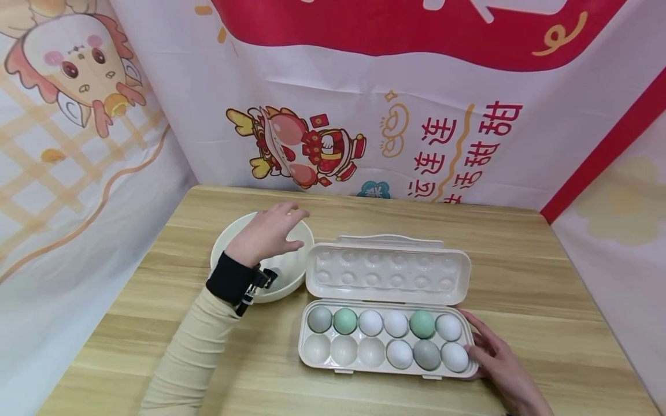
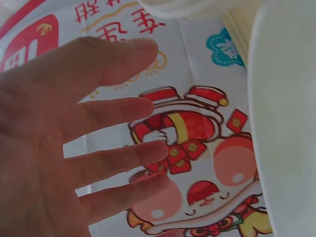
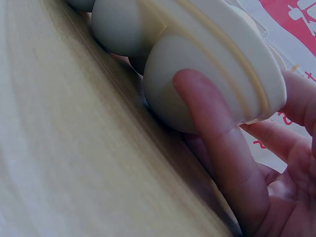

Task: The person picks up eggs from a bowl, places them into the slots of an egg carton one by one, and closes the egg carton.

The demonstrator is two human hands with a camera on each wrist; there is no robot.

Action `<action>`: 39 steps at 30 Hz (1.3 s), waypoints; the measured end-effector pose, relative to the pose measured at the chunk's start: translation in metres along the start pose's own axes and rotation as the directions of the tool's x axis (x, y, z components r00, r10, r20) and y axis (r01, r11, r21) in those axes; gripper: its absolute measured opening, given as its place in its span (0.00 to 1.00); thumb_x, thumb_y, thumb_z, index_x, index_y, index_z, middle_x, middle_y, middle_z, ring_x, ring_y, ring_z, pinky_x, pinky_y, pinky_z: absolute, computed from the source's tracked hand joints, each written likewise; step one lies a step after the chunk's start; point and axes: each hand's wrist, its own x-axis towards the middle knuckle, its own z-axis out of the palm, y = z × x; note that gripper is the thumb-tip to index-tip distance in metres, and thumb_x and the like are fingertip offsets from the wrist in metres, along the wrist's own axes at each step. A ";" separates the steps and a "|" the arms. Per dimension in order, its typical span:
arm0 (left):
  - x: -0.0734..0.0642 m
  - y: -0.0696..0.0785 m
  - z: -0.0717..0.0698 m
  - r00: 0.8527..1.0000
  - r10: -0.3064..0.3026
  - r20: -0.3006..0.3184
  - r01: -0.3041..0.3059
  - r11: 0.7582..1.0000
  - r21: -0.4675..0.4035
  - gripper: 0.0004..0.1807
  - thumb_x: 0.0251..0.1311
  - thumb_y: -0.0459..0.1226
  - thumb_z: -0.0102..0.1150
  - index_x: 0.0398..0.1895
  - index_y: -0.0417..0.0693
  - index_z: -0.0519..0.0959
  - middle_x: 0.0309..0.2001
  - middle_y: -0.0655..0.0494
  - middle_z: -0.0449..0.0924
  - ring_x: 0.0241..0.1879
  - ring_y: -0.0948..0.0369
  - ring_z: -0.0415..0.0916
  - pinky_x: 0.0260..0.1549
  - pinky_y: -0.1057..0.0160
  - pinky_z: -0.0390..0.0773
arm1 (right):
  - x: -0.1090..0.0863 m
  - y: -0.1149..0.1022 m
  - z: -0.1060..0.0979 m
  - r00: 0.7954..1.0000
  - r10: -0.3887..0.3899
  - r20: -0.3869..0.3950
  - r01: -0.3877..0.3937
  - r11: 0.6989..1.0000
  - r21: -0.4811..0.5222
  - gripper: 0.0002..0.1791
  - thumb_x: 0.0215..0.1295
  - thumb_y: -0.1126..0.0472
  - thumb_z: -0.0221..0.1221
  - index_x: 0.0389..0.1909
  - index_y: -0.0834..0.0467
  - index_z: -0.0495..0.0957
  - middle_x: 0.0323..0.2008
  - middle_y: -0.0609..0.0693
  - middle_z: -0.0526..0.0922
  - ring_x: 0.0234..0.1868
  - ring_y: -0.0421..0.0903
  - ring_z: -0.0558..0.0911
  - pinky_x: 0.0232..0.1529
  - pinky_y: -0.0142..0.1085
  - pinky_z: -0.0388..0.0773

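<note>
At the left, the surface [image 1: 156, 300] runs on past a round white bowl [image 1: 224, 242] to its edge, with room there for the forearm. Over the bowl hangs the left hand [image 1: 267, 234], its fingers parted and loose, with nothing in them that I can see; I can't make out what lies under the wrist.

The egg box [image 1: 359, 368] sits to the right of that hand and nearer the person, its long axis running left to right. Its lid [image 1: 387, 274] is folded back away from the person, one end right beside the bowl's rim; whether they touch I can't tell. The three vacant cups [image 1: 344, 351] fill the left half of the near row, so I'd judge the left hand better placed for them. Nine eggs [image 1: 399, 353] take the rest.

The right hand [image 1: 496, 358] grips the box's right end, thumb and fingers around it, with plenty of surface beyond.
</note>
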 end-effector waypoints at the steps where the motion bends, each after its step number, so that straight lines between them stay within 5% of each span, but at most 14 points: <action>1: 0.000 -0.004 0.002 1.000 -0.013 0.010 0.013 1.000 -0.008 0.31 0.55 0.42 0.68 0.61 0.41 0.72 0.61 0.38 0.68 0.61 0.43 0.64 0.52 0.35 0.66 | 0.000 0.000 0.000 1.000 0.003 0.003 -0.003 1.000 0.000 0.38 0.68 0.68 0.53 0.76 0.49 0.50 0.57 0.60 0.73 0.46 0.54 0.81 0.38 0.52 0.80; 17: 0.003 -0.058 0.033 0.973 -0.158 0.168 0.181 0.974 -0.134 0.38 0.53 0.40 0.70 0.66 0.37 0.66 0.61 0.32 0.66 0.60 0.39 0.64 0.56 0.43 0.66 | 0.000 0.001 0.000 1.000 0.020 0.008 -0.020 1.000 0.000 0.39 0.68 0.68 0.54 0.76 0.49 0.50 0.59 0.63 0.71 0.45 0.57 0.81 0.37 0.53 0.80; 26: 0.003 -0.076 0.048 0.970 -0.137 0.201 0.167 0.976 -0.138 0.38 0.50 0.40 0.70 0.63 0.31 0.68 0.59 0.31 0.68 0.60 0.40 0.64 0.59 0.47 0.63 | 0.000 0.002 0.000 1.000 0.002 0.001 -0.002 1.000 -0.001 0.38 0.68 0.69 0.53 0.76 0.50 0.50 0.57 0.60 0.73 0.45 0.55 0.81 0.37 0.53 0.80; 33: 0.006 -0.083 0.057 0.954 -0.151 0.261 0.192 0.971 -0.140 0.37 0.50 0.39 0.70 0.61 0.31 0.69 0.52 0.34 0.72 0.50 0.46 0.68 0.51 0.51 0.69 | 0.000 0.002 -0.001 1.000 -0.005 0.009 0.005 1.000 0.008 0.38 0.68 0.69 0.53 0.76 0.50 0.51 0.56 0.55 0.75 0.45 0.54 0.81 0.37 0.53 0.80; 39: 0.007 -0.084 0.063 0.959 -0.132 0.251 0.167 0.978 -0.123 0.34 0.46 0.37 0.71 0.57 0.31 0.71 0.43 0.39 0.72 0.44 0.48 0.68 0.47 0.52 0.68 | 0.001 0.003 -0.001 0.999 -0.030 0.019 0.029 0.999 0.022 0.39 0.68 0.69 0.53 0.76 0.50 0.50 0.56 0.53 0.75 0.46 0.55 0.81 0.37 0.54 0.79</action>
